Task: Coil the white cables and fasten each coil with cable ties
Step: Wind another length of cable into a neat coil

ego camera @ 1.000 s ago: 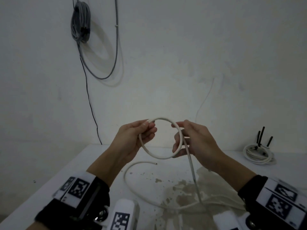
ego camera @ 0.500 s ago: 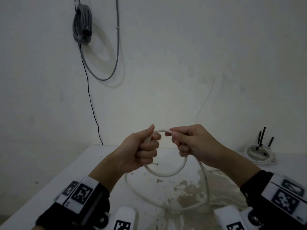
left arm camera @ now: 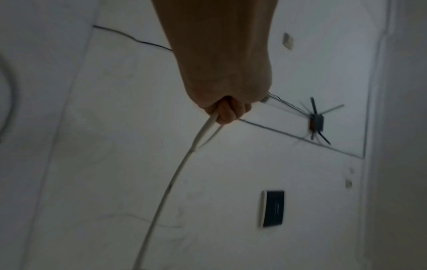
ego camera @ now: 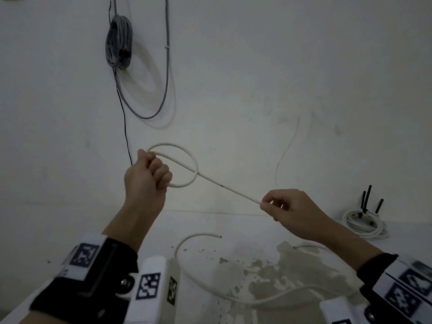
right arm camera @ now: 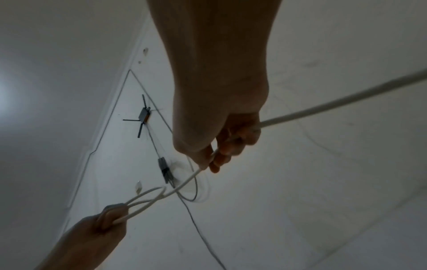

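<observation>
Nearest to me are the wrist bands, each carrying black-and-white square code patches; they hold no letters or words I can read. Below both hands, on the stained worktop [ego camera: 70, 239], lies the slack of the white cable [ego camera: 233, 189] together with a loose cut end, probably left there so it can feed upward freely.

The left hand [ego camera: 146, 175] is clenched round the cable where the strands cross, so its grip is what keeps the single loop [ego camera: 184, 157] from springing open; the loop stands out just to the right of that fist. From the crossing a straight run stretches down to the right hand [ego camera: 288, 211], well apart from the left. There the thumb and fingertips pinch the cable while the tail passes on through the hand. That lighter grip looks meant to draw out and measure the length for the next turn.

Beyond the right hand, at the wall, a finished coil [ego camera: 361, 222] sits with black cable ties [ego camera: 368, 198] sticking up. I judge the coiling barely begun. Far above the left hand a grey bundle [ego camera: 119, 42] hangs on the wall. No writing shows anywhere.
</observation>
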Demonstrator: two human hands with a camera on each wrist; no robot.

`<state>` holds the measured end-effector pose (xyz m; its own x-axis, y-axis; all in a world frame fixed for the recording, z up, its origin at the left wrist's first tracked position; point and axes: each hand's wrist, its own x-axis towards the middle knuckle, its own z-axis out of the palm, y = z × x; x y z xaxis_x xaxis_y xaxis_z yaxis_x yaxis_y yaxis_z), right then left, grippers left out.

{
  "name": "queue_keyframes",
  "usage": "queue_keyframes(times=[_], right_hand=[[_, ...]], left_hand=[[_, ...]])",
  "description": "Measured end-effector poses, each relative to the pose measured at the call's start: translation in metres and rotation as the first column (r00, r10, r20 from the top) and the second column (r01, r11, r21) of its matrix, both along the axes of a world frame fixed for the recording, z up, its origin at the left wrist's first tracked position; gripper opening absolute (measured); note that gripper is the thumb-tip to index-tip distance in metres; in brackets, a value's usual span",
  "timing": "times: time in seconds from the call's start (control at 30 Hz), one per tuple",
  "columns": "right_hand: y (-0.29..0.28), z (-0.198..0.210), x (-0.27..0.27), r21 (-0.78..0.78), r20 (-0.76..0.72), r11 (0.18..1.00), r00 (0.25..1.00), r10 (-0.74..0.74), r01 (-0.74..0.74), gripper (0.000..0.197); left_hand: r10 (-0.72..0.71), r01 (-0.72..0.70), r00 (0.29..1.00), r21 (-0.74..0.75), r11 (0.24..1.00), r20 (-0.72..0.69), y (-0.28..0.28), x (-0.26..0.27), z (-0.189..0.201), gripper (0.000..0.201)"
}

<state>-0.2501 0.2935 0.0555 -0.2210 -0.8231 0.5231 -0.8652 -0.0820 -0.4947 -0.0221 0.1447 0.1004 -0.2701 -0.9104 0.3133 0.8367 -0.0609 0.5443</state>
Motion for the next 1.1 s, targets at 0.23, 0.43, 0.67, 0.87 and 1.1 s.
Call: queue_keyframes(times=[0.23,0.43,0.67,0.87,1.1], right_hand=[[-0.011,0.012,0.038,-0.146,-0.634,0.968,0.771,0.065,-0.202,0.029],[-0.014,0.035,0.055,-0.208,-0.665,0.917,0.737,0.122,-0.34,0.024],[-0.017,0.042,0.047,-0.382,-0.475,0.881,0.877,0.071,-0.278,0.051],[-0.02,0.03,0.052,-0.104,0.009,0.969,0.974,0.228,-0.226,0.053],[-0.013,0.034,0.062,-0.055,0.551,0.904,0.742,0.381,-0.424,0.041]], left_hand=[[0.405,-0.132,0.841,-0.591,0.796,0.358,0.031,-0.031,-0.019,0.029],[0.624,0.149,0.603,-0.838,0.524,0.498,0.045,-0.037,-0.045,0.032],[0.021,0.515,0.638,-0.447,0.731,0.769,0.047,-0.029,-0.038,0.046],[-0.587,0.701,0.64,-0.065,0.71,0.496,0.036,-0.018,-0.024,0.039],[-0.845,0.875,0.472,-0.013,0.485,0.253,0.03,-0.019,-0.034,0.034]])
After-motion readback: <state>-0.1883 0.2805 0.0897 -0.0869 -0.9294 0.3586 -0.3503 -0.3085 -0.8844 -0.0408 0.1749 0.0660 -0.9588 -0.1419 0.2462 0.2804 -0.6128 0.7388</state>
